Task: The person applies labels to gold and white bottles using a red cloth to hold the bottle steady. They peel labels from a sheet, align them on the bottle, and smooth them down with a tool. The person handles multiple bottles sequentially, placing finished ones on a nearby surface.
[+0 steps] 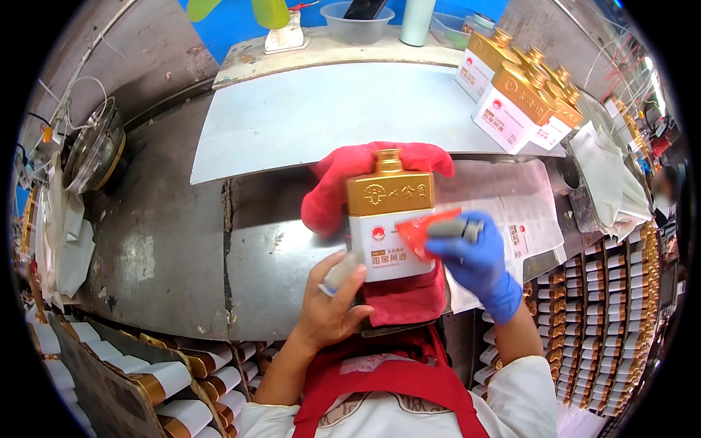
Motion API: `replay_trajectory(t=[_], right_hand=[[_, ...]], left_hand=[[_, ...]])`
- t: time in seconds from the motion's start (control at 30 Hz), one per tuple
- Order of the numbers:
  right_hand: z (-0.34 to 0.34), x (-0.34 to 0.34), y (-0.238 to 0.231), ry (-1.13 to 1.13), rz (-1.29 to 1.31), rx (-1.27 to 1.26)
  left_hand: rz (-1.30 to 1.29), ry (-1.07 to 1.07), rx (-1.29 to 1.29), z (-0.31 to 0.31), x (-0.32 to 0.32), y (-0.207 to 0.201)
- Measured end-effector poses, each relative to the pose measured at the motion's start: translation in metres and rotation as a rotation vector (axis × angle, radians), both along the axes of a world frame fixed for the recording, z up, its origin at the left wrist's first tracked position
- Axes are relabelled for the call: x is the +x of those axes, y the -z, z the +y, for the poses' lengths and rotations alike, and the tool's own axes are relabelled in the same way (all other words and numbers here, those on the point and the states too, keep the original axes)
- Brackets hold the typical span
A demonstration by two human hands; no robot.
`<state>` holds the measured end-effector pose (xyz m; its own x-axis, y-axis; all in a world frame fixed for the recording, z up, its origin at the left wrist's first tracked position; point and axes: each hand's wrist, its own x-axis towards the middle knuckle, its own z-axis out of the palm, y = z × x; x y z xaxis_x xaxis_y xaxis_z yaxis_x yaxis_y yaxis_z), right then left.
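Desk (pixel 153 248), dark metal, spreads ahead of both hands. Pale panel (pixel 292 117) beyond them. Red cloth (pixel 405 303) between them, running ahead. Gold-and-white bottle (pixel 391 193) lies on it, neck pointing away. Right hand (pixel 478 263), blue-gloved, pinches blurred orange piece (pixel 415 232) over bottle's front. Left hand (pixel 328 310) half-curled by bottle's lower left edge; grip unclear. Pale cover (pixel 339 276) on one left finger.

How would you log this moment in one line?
left hand: at bottle corner; right hand: holds orange piece over bottle; bottle: on red cloth
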<state>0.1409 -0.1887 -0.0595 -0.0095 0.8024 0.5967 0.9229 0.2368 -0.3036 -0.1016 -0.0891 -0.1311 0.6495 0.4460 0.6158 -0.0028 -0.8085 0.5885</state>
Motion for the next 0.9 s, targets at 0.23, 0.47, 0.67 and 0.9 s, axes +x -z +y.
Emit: replay_trajectory(t=[0.23, 0.47, 0.67, 0.9], right_hand=[[-0.057, -0.019, 0.009, -0.01, 0.119, -0.158], [0.004, -0.041, 0.014, 0.022, 0.005, 0.089], [-0.031, -0.063, 0.023, -0.096, 0.008, -0.062], [-0.032, -0.063, 0.022, -0.138, 0.041, -0.132]], left_hand=[[0.152, 0.06, 0.186, -0.008, -0.002, 0.003], [0.112, -0.012, 0.138, -0.027, -0.017, 0.01], [0.096, -0.022, 0.07, -0.031, -0.026, 0.013], [0.0, -0.045, 0.026, -0.025, -0.025, 0.014]])
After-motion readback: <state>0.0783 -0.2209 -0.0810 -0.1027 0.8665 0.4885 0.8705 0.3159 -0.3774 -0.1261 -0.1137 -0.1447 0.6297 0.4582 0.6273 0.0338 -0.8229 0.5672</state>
